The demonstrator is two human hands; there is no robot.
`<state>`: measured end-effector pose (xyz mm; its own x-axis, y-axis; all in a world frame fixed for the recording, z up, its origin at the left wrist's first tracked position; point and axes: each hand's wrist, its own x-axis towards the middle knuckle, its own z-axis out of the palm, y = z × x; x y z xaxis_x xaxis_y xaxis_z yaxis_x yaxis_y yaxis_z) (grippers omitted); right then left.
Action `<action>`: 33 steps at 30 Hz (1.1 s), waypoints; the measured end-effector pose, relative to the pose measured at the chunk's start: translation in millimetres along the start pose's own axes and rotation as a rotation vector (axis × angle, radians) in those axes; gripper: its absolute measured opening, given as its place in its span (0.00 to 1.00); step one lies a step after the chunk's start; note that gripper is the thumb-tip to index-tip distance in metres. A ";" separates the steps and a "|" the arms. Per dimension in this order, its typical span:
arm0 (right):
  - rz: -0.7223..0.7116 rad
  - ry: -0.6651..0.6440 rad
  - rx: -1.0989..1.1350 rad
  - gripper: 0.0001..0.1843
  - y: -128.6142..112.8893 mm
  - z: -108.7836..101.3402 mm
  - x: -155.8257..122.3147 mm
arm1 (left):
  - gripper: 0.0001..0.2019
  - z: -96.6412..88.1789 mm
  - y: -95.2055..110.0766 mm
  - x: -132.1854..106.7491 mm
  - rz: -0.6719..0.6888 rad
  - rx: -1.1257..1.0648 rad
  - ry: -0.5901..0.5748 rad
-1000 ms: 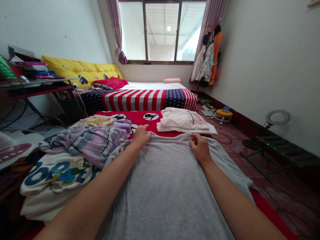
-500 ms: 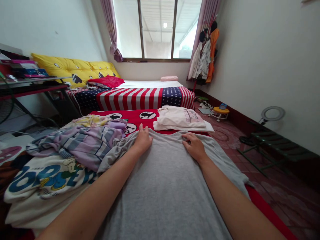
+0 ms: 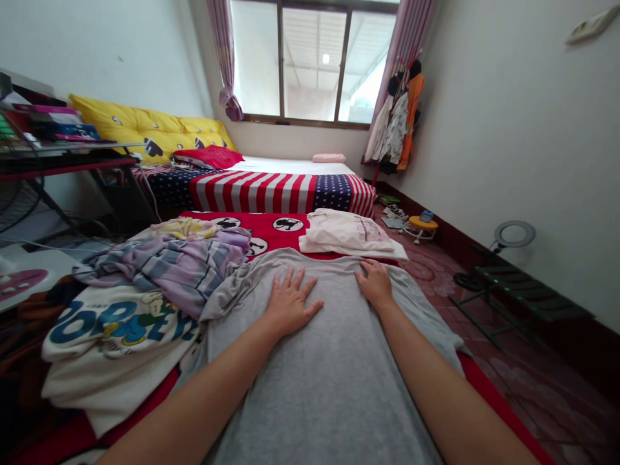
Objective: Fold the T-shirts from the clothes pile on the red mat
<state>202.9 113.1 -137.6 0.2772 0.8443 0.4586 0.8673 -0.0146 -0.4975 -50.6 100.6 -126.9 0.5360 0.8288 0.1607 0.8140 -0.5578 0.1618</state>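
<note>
A grey T-shirt (image 3: 329, 361) is spread out in front of me, its neckline at the far end. My left hand (image 3: 293, 300) lies flat on its upper chest with the fingers spread. Near the neckline's right end, the bent fingers of my right hand (image 3: 376, 283) are closed on the shoulder fabric. Beyond the collar lies a folded white garment (image 3: 343, 234) with printing. To the left are a heap of purple checked clothing (image 3: 169, 265) and a white Popeye-print top (image 3: 121, 349).
The clothes lie on a red patterned cover (image 3: 271, 240). A bed with a striped blanket (image 3: 256, 192) stands beyond it. On the right are a dark green folding stand (image 3: 527, 290), a ring light (image 3: 515, 234) and a yellow stool (image 3: 422, 224). A cluttered desk (image 3: 72, 161) stands left.
My left hand has moved from the shirt's left neckline onto its chest and spread flat. My right hand stays near the right shoulder. The view has shifted slightly.
</note>
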 end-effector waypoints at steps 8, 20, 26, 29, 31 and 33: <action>0.024 -0.156 0.080 0.16 -2.5 -70.8 -0.1 | 0.33 -2.0 0.8 -1.6 0.015 -0.002 0.011; 0.256 -0.395 -0.469 0.28 23.4 -179.5 -161.0 | 0.33 2.6 -0.6 -0.2 0.007 -0.043 0.026; 0.120 -0.378 -0.254 0.19 13.3 -179.6 -180.8 | 0.33 1.4 -1.1 -0.9 0.017 -0.033 0.023; 0.106 -0.305 -0.227 0.15 29.4 -187.3 -181.1 | 0.33 0.2 -0.6 -1.4 0.015 -0.036 0.016; 0.104 -0.285 -0.214 0.14 44.0 -191.7 -182.9 | 0.34 -0.7 -0.2 -1.8 0.015 -0.036 0.013; 0.087 -0.325 -0.240 0.14 54.0 -194.5 -183.6 | 0.34 -1.7 0.3 -2.1 0.014 -0.036 0.009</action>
<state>279.2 -146.8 -105.4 0.2417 0.9592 0.1467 0.9290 -0.1851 -0.3203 -51.9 98.6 -125.5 0.5453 0.8204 0.1722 0.7977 -0.5710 0.1942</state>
